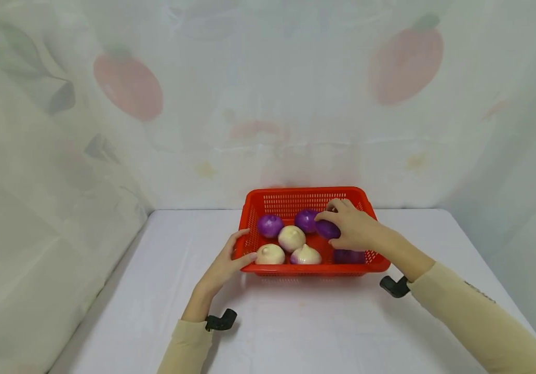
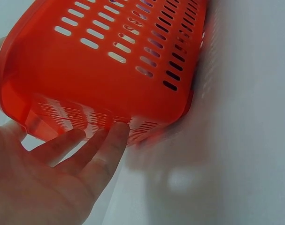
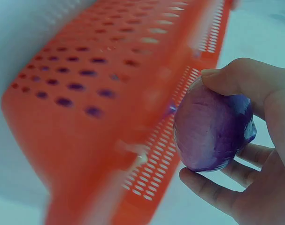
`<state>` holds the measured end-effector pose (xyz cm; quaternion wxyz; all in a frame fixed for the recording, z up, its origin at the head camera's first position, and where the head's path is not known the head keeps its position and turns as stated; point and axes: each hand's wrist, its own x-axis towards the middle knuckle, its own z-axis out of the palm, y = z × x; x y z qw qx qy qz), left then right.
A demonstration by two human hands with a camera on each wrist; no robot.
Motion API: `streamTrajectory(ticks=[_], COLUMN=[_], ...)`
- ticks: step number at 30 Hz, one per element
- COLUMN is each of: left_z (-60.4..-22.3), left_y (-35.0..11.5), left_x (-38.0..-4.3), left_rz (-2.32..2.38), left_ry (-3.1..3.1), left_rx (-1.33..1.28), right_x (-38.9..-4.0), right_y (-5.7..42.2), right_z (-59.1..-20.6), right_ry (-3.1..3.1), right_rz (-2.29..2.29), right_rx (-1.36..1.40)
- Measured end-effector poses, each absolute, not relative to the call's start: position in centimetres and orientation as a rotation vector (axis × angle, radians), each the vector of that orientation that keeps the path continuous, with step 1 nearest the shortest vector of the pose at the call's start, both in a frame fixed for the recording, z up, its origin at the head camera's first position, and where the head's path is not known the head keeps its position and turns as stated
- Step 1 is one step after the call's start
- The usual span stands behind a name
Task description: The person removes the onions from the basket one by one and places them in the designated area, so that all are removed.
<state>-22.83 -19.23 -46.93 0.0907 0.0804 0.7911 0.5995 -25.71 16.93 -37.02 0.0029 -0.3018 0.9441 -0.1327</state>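
Observation:
A red plastic basket with slotted walls stands on the white table. At its front left corner is my left hand, gripping the rim with the thumb on top; in the left wrist view the fingers touch the outer side wall. My right hand holds a purple onion between thumb and fingers, raised above the basket's right part. Inside lie purple onions at the back and three whitish onions in the middle and front left. Something purple at the front right is partly hidden.
A white cloth covers the table. Close behind the basket hangs a pale curtain with faded fruit prints, and similar sheets close off the left and right sides.

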Motion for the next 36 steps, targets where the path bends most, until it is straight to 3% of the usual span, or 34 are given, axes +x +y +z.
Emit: streamTrajectory(ticks=[19, 36], left_z=[-46.8, -47.1], left_y=[-19.5, -19.5], left_x=[-22.5, -22.5], left_rz=[1.820, 1.827], left_ry=[2.330, 2.356], left_rx=[0.248, 0.257], right_x=[-25.3, -27.0], right_y=[22.4, 26.2], right_z=[-33.8, -35.7], right_ry=[3.162, 3.183], right_rz=[-0.420, -0.545], right_rx=[-0.728, -0.558])
